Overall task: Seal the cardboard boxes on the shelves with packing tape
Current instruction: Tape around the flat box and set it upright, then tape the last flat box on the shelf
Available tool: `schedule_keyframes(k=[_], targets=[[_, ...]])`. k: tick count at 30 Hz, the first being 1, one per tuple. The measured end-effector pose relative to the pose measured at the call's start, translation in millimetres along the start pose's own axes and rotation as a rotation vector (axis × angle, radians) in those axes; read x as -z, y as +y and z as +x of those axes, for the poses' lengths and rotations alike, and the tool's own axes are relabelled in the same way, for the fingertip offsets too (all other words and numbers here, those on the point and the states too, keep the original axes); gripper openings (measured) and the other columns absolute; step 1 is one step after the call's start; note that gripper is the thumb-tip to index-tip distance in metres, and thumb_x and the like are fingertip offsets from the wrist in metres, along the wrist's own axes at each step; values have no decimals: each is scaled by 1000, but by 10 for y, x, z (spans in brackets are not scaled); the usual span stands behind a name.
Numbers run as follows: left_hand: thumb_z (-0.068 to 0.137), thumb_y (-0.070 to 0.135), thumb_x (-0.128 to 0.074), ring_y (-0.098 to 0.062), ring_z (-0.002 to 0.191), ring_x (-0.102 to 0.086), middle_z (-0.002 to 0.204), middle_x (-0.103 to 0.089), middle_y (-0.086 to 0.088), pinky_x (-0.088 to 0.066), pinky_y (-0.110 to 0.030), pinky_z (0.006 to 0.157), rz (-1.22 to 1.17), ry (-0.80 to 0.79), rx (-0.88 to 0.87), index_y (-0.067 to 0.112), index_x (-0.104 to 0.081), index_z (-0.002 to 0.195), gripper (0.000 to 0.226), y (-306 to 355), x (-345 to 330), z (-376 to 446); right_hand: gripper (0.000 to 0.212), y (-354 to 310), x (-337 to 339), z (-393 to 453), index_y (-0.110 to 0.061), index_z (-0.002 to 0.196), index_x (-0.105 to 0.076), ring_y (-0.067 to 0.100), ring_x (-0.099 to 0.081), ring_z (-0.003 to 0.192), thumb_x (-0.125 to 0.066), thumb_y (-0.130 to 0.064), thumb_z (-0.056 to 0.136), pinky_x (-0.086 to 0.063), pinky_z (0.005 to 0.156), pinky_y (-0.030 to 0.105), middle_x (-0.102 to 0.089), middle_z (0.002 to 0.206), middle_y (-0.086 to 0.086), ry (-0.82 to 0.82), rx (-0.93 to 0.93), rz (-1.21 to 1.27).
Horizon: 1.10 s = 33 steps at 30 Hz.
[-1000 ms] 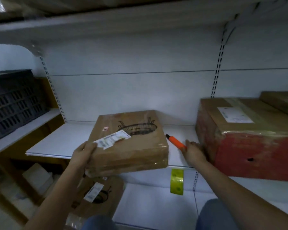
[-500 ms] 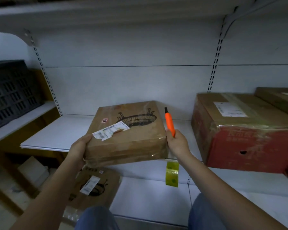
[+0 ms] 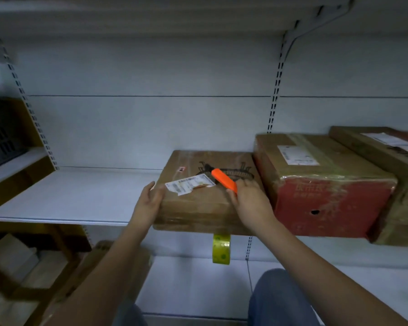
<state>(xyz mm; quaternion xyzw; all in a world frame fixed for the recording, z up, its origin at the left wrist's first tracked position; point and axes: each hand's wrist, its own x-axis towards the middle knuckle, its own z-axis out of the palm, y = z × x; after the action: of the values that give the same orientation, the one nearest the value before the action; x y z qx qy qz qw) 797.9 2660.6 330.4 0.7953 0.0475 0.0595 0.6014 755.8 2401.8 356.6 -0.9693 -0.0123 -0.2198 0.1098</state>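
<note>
The flat box [image 3: 198, 198] lies on the shelf [image 3: 80, 196] between both hands, a bigger box [image 3: 320, 184] right of the right hand [image 3: 250, 201].

Light: dim and bluish where I work.
Blur: my forearms and the frame edges smear.
Distortion: shelf lines bow outward.

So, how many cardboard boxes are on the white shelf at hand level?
3. The flat brown cardboard box in the middle, the red-fronted taped box beside it, and a brown box at the far right, partly cut off. More may be hidden.
</note>
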Motion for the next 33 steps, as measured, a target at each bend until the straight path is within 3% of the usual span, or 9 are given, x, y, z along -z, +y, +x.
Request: schedule_keyframes(k=[4, 11, 15, 18, 21, 23, 26, 29, 33], targets=[[99, 50, -51, -19, 109, -53, 138, -55, -8, -46, -36, 98, 73, 21, -32, 19, -48, 142, 54, -39, 38, -21, 39, -32, 27, 111, -10, 121, -59, 29, -54, 110, -45, -40, 101, -47, 85, 38, -60, 118, 12, 26, -4, -60], [100, 44, -52, -21, 124, -51, 142, -49, 0, -43, -36, 103, 103, 78, -134, 22, -41, 148, 55, -64, -37, -115, 37, 60, -13, 238, -19, 134, -54, 30, -51, 112, -43, -30, 101, -45, 87, 39, -59, 124, 9, -11, -7, -158], [101, 41, -51, -12, 114, -55, 128, -57, 6, -44, -18, 86, 18, 24, -123, 26, -48, 139, 41, -186, 41, -279, 41, 46, -21, 199, -18, 133, -56, 32, -48, 116, -49, -36, 97, -39, 95, 44, -55, 129, 9, 24, -63, -187], [102, 37, -49, -9, 118, -53, 133, -55, 8, -45, -15, 86, 0, 22, -120, 24, -48, 141, 41, -411, 229, -444, 34, -235, 59, 64, -9, 123, -61, 32, -51, 115, -56, -23, 93, -40, 98, 46, -57, 128, 11, 345, 130, 14], [102, 35, -53, -13, 109, -63, 121, -65, 6, -54, -35, 92, -7, 152, -52, 29, -59, 127, 26, -850, 570, -598, 25, -744, 11, -246, -5, 111, -67, 24, -56, 104, -52, -15, 94, -47, 92, 36, -63, 115, 10, 448, 507, 294], [100, 29, -57, -19, 102, -67, 109, -69, 3, -55, -43, 92, 72, 273, 10, 28, -67, 111, 15, -1213, 821, -660, 26, -1057, -234, -491, -6, 107, -70, 19, -59, 100, -51, -16, 94, -50, 87, 28, -66, 111, 9, 336, 706, 388], [97, 17, -57, -22, 101, -66, 103, -68, 1, -54, -44, 92, 211, 394, 200, 23, -68, 104, 15, -1652, 1177, -656, 31, -1391, -878, -721, -11, 112, -70, 14, -60, 98, -46, -20, 94, -51, 77, 23, -65, 112, 4, 7, 766, 484], [97, 17, -57, -27, 102, -66, 105, -69, -7, -54, -35, 87, 353, 345, 364, 14, -70, 106, 16, -2115, 1483, -450, 37, -1643, -1703, -791, -13, 124, -64, 14, -56, 109, -42, -21, 96, -52, 87, 28, -60, 121, 0, -297, 638, 499], [100, 21, -54, -31, 118, -58, 128, -60, -12, -48, -36, 97, 425, 206, 645, 3, -62, 124, 31, -2884, 1889, 6, 51, -1939, -2871, -807, -17, 147, -42, 21, -43, 132, -54, -25, 98, -34, 105, 24, -43, 146, 4, -698, 382, 506]])
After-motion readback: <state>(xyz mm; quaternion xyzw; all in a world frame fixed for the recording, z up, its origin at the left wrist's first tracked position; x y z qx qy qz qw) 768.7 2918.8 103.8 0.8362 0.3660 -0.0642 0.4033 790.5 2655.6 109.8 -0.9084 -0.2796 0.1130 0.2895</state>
